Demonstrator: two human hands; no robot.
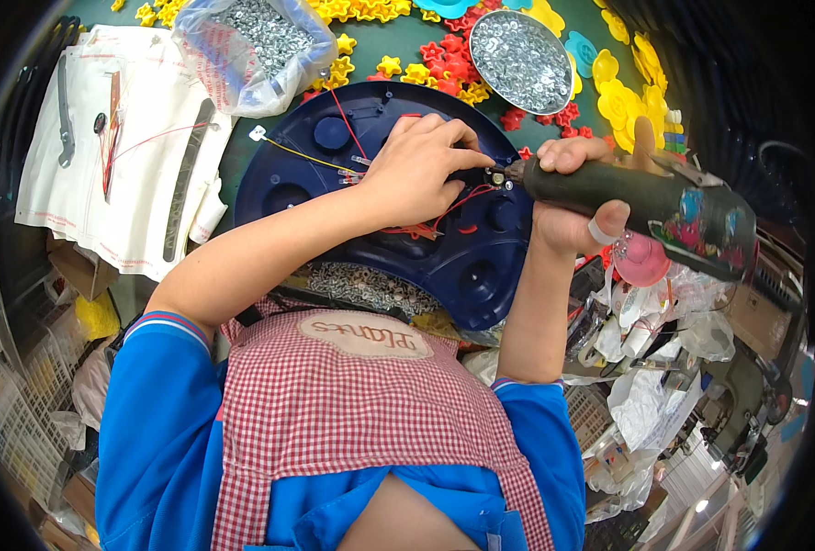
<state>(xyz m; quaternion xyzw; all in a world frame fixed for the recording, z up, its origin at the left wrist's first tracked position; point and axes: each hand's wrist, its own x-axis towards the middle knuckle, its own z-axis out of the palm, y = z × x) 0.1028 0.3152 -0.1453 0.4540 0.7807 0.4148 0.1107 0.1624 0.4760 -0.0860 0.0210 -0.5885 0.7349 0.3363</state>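
A dark blue plastic shell [283,138] with round recesses lies before me, its inside facing up. My left hand [416,170] rests over it with bent fingers. The index fingertip reaches a small metal part [498,177] near the shell's right edge; what lies under the fingers is hidden. My right hand [568,184] is wrapped round a dark power screwdriver [646,202], held nearly level, its tip at that metal part. A pale band circles the right thumb. Red wires [458,204] run beneath my left hand, and a yellow wire [306,158] with clear-ended connectors crosses the shell.
A bag-lined blue container [219,60] of small metal pieces stands upper left, a round bowl [522,62] of screws upper right. Yellow [618,106] and red [439,69] plastic pieces lie beyond. At left, white packaging [67,197] bears a wrench [65,115].
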